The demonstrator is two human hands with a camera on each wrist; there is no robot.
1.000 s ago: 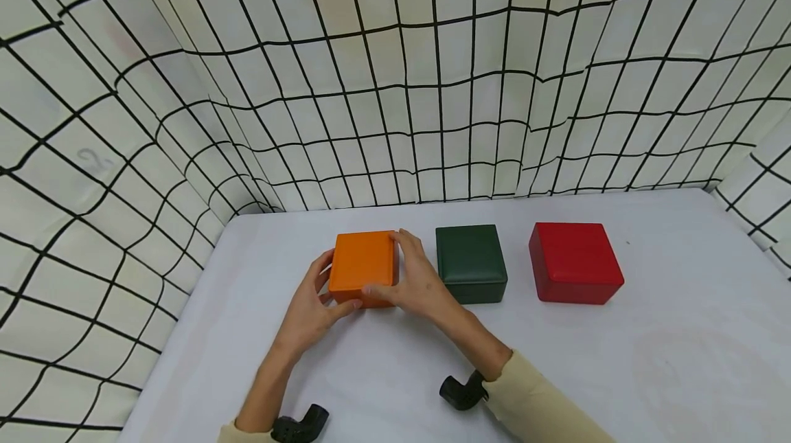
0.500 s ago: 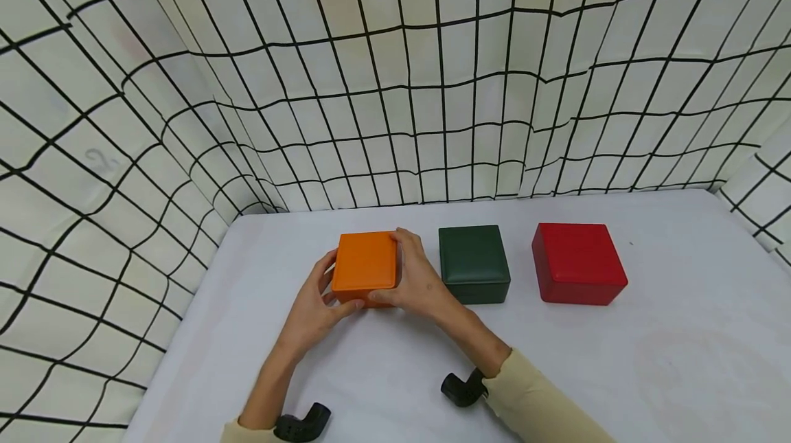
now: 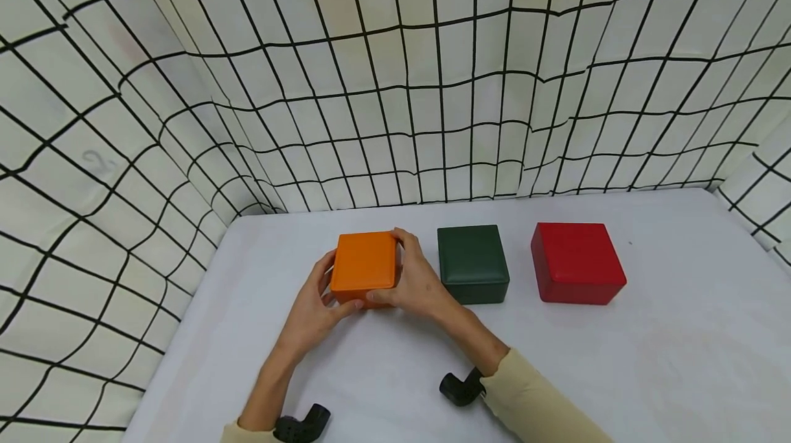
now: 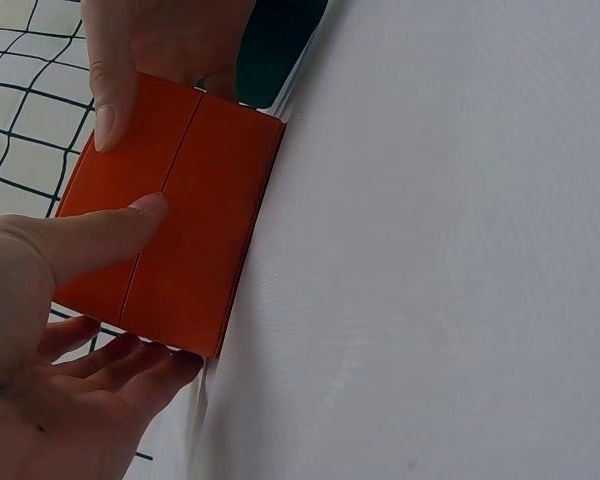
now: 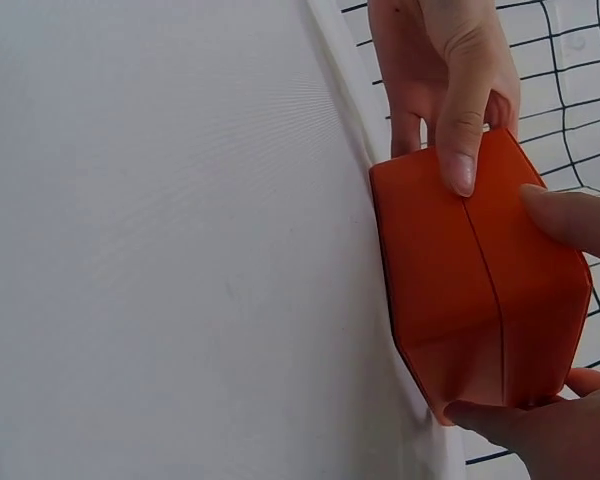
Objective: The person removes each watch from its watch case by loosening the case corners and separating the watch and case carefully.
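An orange square box [image 3: 364,261] with rounded edges sits on the white-covered table, left of centre. My left hand [image 3: 312,309] holds its left side, thumb on the front face. From the other side my right hand [image 3: 423,285] grips it, with the thumb on the front and a finger at the far right top edge. Both wrist views show a thin seam between lid and base running along the front of the orange box [image 4: 205,230]. The left thumb rests at that seam, while the right thumb [image 5: 570,215] presses the lid part. The lid looks closed.
A dark green box [image 3: 472,264] stands just right of my right hand, and a red box [image 3: 577,264] is farther right. Behind the table [image 3: 680,360] rises a white wall with a black grid [image 3: 457,106]. Black curved pieces [image 3: 303,424] are on both wrists.
Both hands stay on the orange box, with only a slight shift of the right thumb. The boxes keep their places; the head view shifts slightly.
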